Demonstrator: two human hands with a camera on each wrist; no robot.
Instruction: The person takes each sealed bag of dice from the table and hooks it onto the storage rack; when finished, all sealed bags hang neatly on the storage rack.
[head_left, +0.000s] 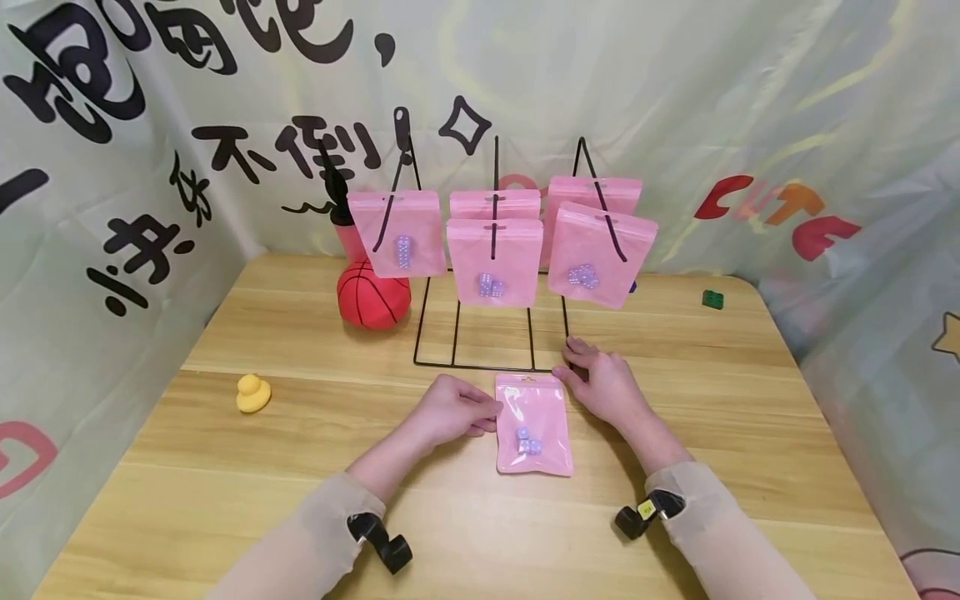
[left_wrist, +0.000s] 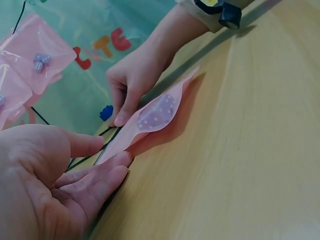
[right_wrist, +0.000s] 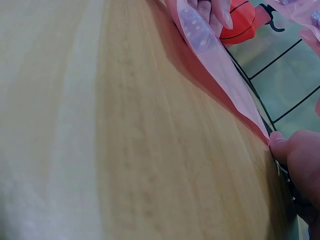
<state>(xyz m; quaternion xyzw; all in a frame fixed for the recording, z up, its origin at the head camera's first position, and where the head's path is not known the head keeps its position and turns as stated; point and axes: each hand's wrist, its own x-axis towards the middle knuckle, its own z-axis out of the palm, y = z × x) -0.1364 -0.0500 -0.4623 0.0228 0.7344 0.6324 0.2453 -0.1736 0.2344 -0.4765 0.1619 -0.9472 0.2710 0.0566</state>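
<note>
A glossy pink zip bag (head_left: 536,408) with several pale purple dice (head_left: 528,443) inside lies flat on the table. Its top edge is close to the front bar of a black wire rack (head_left: 480,367). My left hand (head_left: 453,408) touches the bag's left edge; in the left wrist view its thumb stands apart from the fingers. Bent fingers and thumb of my right hand (head_left: 603,383) meet at the bag's upper right corner, beside the rack's front corner. Whether they pinch the bag, the wire or neither is hidden.
Several pink bags (head_left: 495,262) with dice hang on the rack's hooks. A red basketball-shaped pump bottle (head_left: 373,296) stands behind left, a yellow rubber duck (head_left: 253,392) at the left. A green toy brick (head_left: 712,299) lies back right; cloth walls surround the table (head_left: 705,375).
</note>
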